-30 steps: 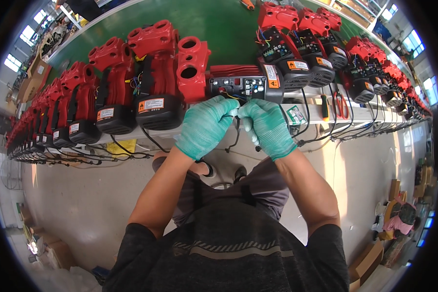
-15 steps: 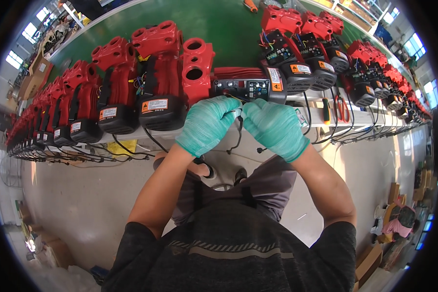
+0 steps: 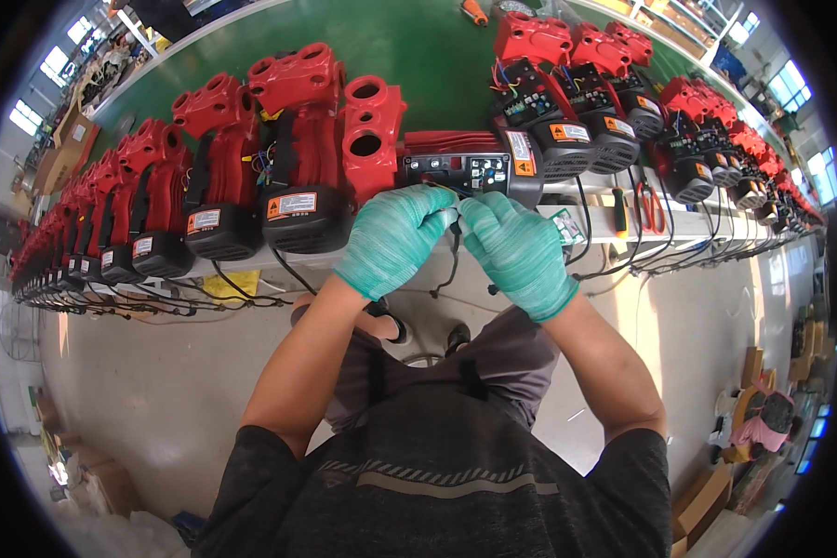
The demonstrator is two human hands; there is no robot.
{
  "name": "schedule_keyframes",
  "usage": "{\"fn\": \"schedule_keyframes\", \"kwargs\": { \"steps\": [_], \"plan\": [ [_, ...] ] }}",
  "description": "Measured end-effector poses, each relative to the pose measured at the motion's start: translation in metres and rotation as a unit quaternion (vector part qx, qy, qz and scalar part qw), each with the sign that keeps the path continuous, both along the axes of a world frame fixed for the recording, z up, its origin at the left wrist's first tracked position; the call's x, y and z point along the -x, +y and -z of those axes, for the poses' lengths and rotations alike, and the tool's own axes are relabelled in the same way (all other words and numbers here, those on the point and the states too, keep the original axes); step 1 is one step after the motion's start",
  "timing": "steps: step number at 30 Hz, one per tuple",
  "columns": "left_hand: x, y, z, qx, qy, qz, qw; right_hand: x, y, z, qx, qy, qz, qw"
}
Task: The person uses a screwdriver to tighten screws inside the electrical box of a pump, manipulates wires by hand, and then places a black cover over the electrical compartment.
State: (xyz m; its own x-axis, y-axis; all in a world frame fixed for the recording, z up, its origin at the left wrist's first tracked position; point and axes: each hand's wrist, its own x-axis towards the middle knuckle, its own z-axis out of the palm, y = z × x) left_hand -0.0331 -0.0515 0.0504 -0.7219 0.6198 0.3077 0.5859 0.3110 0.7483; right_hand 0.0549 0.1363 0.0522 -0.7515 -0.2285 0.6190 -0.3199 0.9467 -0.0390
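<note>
A red and black motor unit (image 3: 451,141) lies on its side at the bench edge in front of me, with its control box (image 3: 456,171) open toward me and a circuit board showing. Thin wires (image 3: 448,189) run from that box to my fingertips. My left hand (image 3: 392,240), in a green knitted glove, pinches them just below the box. Close beside it, my gloved right hand (image 3: 519,253) is closed in a pinch at the same wires. The gloves hide the exact grip point. A black cable (image 3: 449,268) hangs beneath my hands.
Rows of similar red motor units (image 3: 293,139) line the bench to the left and right, their black cables hanging over the edge. A screwdriver (image 3: 620,212) and red-handled pliers (image 3: 652,208) lie at the right. An orange tool (image 3: 475,12) sits far back on the green surface (image 3: 437,65).
My right hand has drawn slightly down and turned, still pinching beside the left. The left hand has barely moved, and the view has shifted a little.
</note>
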Motion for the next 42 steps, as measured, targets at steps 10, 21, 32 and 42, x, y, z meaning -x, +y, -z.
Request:
{"fn": "schedule_keyframes", "kwargs": {
  "steps": [10, 21, 32, 42],
  "plan": [
    [0.004, 0.001, 0.014, -0.049, 0.071, 0.014, 0.996, -0.009, -0.016, -0.014, 0.471, -0.255, -0.007, 0.844],
    [0.002, 0.002, -0.007, 0.007, -0.048, 0.008, 0.999, 0.008, 0.012, -0.004, -0.053, 0.005, -0.065, 0.996],
    [-0.019, 0.006, 0.009, 0.048, 0.188, -0.108, 0.975, 0.001, -0.008, 0.01, 0.375, -0.095, -0.037, 0.921],
    [-0.017, 0.017, 0.032, 0.078, 0.396, -0.161, 0.901, -0.001, -0.013, 0.007, 0.512, -0.172, 0.012, 0.841]
  ]
}}
